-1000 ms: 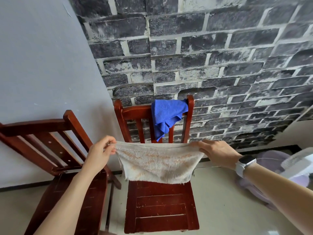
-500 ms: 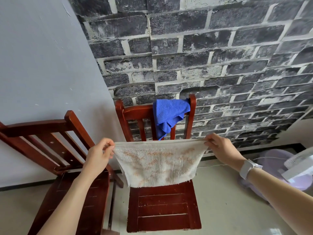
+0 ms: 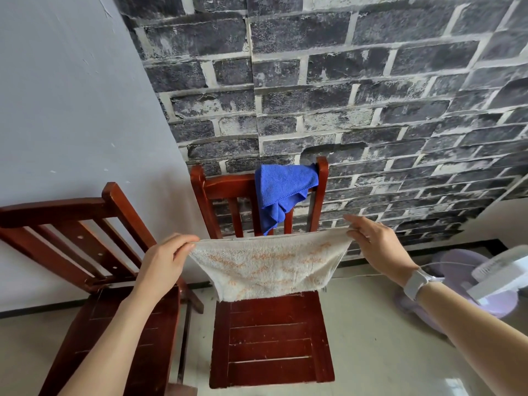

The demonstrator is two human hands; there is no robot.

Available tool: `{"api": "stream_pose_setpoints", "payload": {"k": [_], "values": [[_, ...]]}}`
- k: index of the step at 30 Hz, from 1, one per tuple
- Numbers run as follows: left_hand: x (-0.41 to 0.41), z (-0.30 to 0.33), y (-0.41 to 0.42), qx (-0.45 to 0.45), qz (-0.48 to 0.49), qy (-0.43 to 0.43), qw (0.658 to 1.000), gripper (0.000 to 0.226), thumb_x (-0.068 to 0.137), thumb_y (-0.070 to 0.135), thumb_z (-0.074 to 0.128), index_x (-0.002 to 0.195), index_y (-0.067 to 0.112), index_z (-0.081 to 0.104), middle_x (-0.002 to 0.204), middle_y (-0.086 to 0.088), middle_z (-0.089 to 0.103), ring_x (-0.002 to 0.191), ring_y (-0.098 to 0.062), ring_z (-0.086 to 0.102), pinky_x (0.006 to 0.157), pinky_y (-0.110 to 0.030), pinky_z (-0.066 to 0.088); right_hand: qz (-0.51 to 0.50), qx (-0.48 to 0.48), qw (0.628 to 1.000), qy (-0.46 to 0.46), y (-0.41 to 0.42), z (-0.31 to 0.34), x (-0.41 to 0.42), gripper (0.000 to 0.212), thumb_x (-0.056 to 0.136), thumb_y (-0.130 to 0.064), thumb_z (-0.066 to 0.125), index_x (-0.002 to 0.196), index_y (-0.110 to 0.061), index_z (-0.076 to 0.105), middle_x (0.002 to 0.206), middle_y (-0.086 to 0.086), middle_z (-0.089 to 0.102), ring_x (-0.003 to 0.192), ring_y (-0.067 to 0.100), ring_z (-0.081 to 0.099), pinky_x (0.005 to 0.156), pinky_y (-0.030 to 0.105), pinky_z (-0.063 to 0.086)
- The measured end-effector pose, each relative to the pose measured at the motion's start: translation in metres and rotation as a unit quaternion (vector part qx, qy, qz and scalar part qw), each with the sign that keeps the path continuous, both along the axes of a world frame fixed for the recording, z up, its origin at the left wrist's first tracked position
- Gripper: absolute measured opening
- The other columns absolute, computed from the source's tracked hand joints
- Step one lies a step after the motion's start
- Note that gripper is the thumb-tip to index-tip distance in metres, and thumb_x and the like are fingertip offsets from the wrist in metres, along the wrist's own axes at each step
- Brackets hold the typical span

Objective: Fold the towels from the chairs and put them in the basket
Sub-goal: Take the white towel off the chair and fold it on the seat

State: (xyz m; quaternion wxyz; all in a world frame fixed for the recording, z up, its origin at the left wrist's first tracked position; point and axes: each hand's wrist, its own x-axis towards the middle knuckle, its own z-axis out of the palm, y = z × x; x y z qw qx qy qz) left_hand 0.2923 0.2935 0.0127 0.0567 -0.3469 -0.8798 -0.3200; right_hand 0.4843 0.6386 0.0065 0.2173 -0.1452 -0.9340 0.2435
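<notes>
We hold the white towel (image 3: 268, 267) stretched in the air above the middle chair (image 3: 271, 347), our left hand (image 3: 163, 261) and right hand (image 3: 377, 247) each pinching a top corner, apparently mid-fold, while the blue towel (image 3: 283, 190) hangs on its backrest and no basket shows.

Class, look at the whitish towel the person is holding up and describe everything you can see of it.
The whitish towel looks like looped terry cloth, off-white with faint orange markings. It hangs in the air, stretched sideways in front of the middle chair, its top edge taut and its lower edge sagging just above the seat. The left hand pinches one upper corner, the right hand the other. Whether it is doubled over cannot be told.
</notes>
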Motion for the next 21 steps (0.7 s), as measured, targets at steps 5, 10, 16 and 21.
{"api": "stream_pose_setpoints", "payload": {"k": [5,10,16,21], "values": [[0.008,-0.008,0.001,0.042,0.042,-0.038,0.998,0.015,0.086,0.001,0.057,0.096,0.006,0.067,0.089,0.007,0.064,0.081,-0.017,0.063,0.075,-0.025,0.047,-0.034,-0.031,0.999,-0.016,-0.002,-0.013,0.001,0.013,0.080,0.003,0.064,0.090,0.000,0.070,0.085,0.013,0.070,0.075,0.027,0.065,0.073,0.028,0.049],[0.027,-0.035,-0.002,0.089,0.093,-0.117,0.985,0.014,0.091,0.003,0.049,0.098,0.006,0.060,0.096,0.003,0.063,0.088,-0.015,0.059,0.078,-0.026,0.043,-0.077,-0.144,0.985,-0.053,-0.016,-0.040,0.010,0.006,0.082,-0.002,0.063,0.083,-0.007,0.063,0.079,-0.001,0.063,0.073,0.016,0.060,0.069,0.017,0.042],[0.074,-0.089,-0.023,0.071,0.150,-0.212,0.963,0.014,0.095,0.011,0.041,0.105,0.007,0.051,0.097,-0.002,0.056,0.089,-0.018,0.052,0.075,-0.028,0.038,-0.059,-0.195,0.974,-0.097,-0.053,-0.088,0.050,0.018,0.090,0.000,0.049,0.088,-0.017,0.045,0.077,0.002,0.055,0.063,0.004,0.050,0.056,0.000,0.035],[0.108,-0.130,-0.043,0.022,0.174,-0.241,0.954,0.013,0.093,0.008,0.046,0.103,0.002,0.052,0.093,-0.006,0.057,0.086,-0.023,0.054,0.073,-0.033,0.038,-0.049,-0.198,0.960,-0.191,-0.075,-0.132,0.091,0.021,0.094,-0.008,0.043,0.088,-0.029,0.043,0.077,0.001,0.055,0.062,0.018,0.055,0.055,0.018,0.042]]}}
